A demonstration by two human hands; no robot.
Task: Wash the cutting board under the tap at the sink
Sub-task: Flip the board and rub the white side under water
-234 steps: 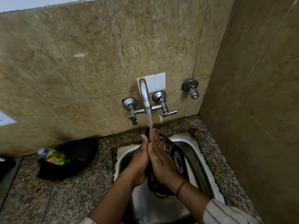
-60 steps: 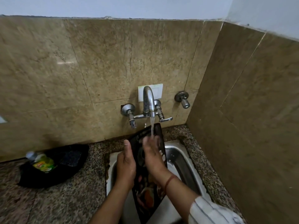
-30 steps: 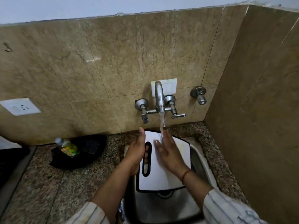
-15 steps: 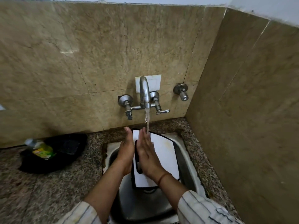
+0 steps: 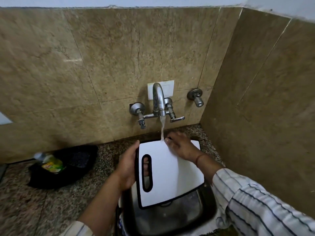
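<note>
A white cutting board (image 5: 167, 174) with a black rim and a slotted handle lies flat-side up over the steel sink (image 5: 170, 217). My left hand (image 5: 127, 169) grips its left edge, fingers showing through the handle slot. My right hand (image 5: 180, 146) rests spread on the board's far right part. Water runs from the chrome tap (image 5: 158, 101) onto the board's far edge, just left of my right fingers, and sheets down across the white face.
A black tray (image 5: 68, 169) with a green-labelled bottle (image 5: 51, 163) sits on the granite counter (image 5: 42, 201) to the left. A tiled wall rises close on the right. A separate valve (image 5: 196, 97) juts from the back wall.
The board has tipped from nearly edge-on to flat and broad toward me. My right hand slid from the board's left part to its far right corner. My left hand keeps its grip.
</note>
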